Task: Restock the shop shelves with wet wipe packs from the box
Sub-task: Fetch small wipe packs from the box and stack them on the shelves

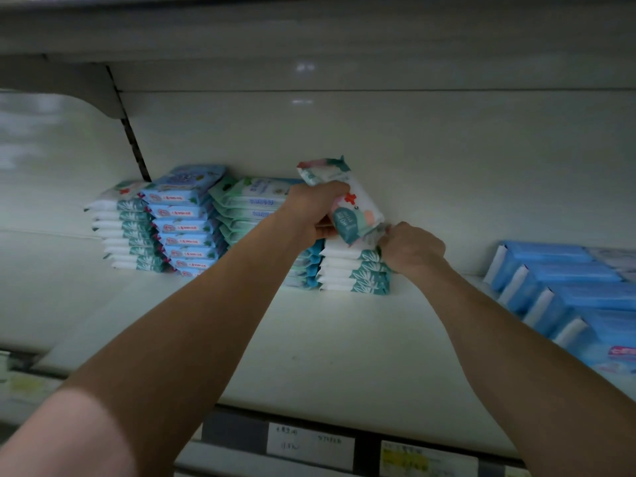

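Head view of a shop shelf. Your left grip (311, 210), at the centre of the frame, is curled round a wet wipe pack (347, 197) and holds it tilted, with its upper end toward the back panel (413, 149) and its lower end down to the right. Your right grip (413, 251), just right of centre, pinches the lower corner of the same pack, its fingers curled. The pack is white with a red cross and a teal patch.

It sits in the air just above a short stack of white-and-teal packs (354, 270), which stands on the shelf (327, 339). You cannot tell whether it touches the top of that stack.

Just left of the short stack, partly hidden by your left forearm, is a blue stack (309, 266). Further left, three taller stacks stand side by side:
- a mint-green stack (247, 208)
- a light-blue stack with red labels (186, 225)
- a second white-and-teal stack (127, 232), at the left of the frame

At the right edge, well apart from your grips, a row of blue packs (568, 294) lies leaning one on another. Along the shelf's front rail, at the bottom of the frame, are price labels (309, 445); their print is too blurred to read.
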